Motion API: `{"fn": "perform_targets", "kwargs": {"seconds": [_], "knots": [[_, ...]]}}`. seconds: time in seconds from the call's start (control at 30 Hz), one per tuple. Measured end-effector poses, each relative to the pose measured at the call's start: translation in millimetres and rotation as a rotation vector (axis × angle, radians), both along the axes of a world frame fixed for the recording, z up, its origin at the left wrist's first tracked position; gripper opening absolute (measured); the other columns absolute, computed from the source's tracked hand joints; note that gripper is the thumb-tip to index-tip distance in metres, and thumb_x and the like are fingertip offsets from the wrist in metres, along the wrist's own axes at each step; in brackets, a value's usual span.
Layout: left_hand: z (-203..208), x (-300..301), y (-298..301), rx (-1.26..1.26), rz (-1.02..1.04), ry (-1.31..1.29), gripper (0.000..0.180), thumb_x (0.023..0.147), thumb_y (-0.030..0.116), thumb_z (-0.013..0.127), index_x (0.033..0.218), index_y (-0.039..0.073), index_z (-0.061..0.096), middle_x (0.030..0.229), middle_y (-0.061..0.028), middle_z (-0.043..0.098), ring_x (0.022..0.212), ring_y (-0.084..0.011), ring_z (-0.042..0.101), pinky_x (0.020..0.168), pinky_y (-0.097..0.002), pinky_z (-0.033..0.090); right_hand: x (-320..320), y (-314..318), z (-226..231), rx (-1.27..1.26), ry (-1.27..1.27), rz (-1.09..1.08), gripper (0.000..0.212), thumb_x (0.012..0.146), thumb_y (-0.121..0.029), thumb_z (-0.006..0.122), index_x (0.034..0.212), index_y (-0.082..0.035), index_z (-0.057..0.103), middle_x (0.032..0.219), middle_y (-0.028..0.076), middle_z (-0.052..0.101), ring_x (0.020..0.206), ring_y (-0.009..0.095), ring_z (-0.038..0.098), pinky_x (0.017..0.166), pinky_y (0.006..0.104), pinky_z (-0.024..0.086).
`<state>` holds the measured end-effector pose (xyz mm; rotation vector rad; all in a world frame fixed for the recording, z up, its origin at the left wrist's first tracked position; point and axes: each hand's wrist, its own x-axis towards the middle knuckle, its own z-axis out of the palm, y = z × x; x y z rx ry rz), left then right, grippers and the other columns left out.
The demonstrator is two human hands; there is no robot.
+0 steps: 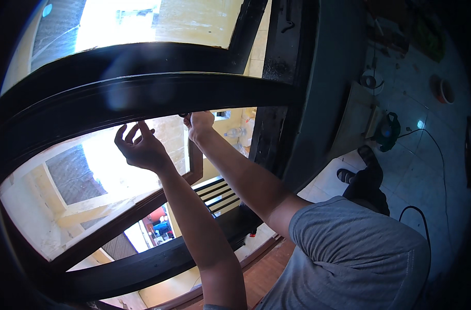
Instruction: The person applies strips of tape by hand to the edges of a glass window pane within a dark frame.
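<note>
Both my arms reach up to a dark window frame [158, 95], at the lower edge of its thick crossbar. My left hand [145, 150] has bent, spread fingers, and one fingertip meets the bar's underside. No object shows in it. Further right, my right hand [200, 125] is closed just under the same bar. A small dark thing [184, 114] pokes out at its fingers, too hidden to name. Behind the hands is a brown-framed window sash [195, 163] with bright glass.
A dark hook [287, 20] hangs on the upright post. Black slats [217, 196] stand below the sash. On the tiled floor at right are a green power tool [387, 133] with a cable, a roll of tape [368, 80] and a round container [443, 90].
</note>
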<state>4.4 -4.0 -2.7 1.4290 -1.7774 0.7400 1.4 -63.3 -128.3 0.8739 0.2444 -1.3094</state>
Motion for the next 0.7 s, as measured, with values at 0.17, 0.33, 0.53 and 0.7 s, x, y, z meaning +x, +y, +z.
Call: {"fn": "perform_targets", "kwargs": {"seconds": [0.17, 0.33, 0.53, 0.7], "knots": [[-1, -2, 1, 0.001, 0.009, 0.007, 0.043, 0.091, 0.018, 0.087, 0.124, 0.005, 0.062, 0.097, -0.0117, 0.08, 0.075, -0.0245, 0.081, 0.062, -0.0255, 0.062, -10, -1, -3, -0.02, 0.033, 0.086, 0.033, 0.11, -0.038, 0.061, 0.117, -0.006, 0.062, 0.095, 0.009, 0.077, 0.068, 0.02, 0.076, 0.053, 0.0249, 0.05], [-1, -1, 1, 0.015, 0.015, 0.029, 0.043, 0.092, 0.016, 0.086, 0.125, 0.005, 0.061, 0.098, -0.0114, 0.08, 0.074, -0.0246, 0.081, 0.061, -0.0261, 0.062, -9, -1, -2, -0.032, 0.079, 0.065, 0.037, 0.109, -0.042, 0.061, 0.122, -0.007, 0.063, 0.094, 0.008, 0.077, 0.066, 0.02, 0.076, 0.052, 0.0216, 0.052], [-1, -9, 0, 0.014, 0.02, 0.044, 0.046, 0.089, 0.021, 0.089, 0.123, 0.004, 0.063, 0.097, -0.0112, 0.081, 0.073, -0.0251, 0.081, 0.062, -0.027, 0.063, -9, -3, -3, -0.032, 0.111, 0.068, 0.043, 0.108, -0.05, 0.06, 0.123, -0.01, 0.063, 0.094, 0.005, 0.076, 0.063, 0.021, 0.075, 0.05, 0.0266, 0.05], [-1, -5, 1, 0.0, 0.015, -0.003, 0.044, 0.091, 0.019, 0.087, 0.125, 0.004, 0.062, 0.098, -0.0114, 0.081, 0.074, -0.0253, 0.081, 0.063, -0.0275, 0.064, -15, 3, -4, -0.115, 0.227, 0.137, 0.048, 0.108, -0.054, 0.054, 0.127, -0.01, 0.061, 0.101, 0.006, 0.075, 0.062, 0.023, 0.075, 0.05, 0.0289, 0.049]]}}
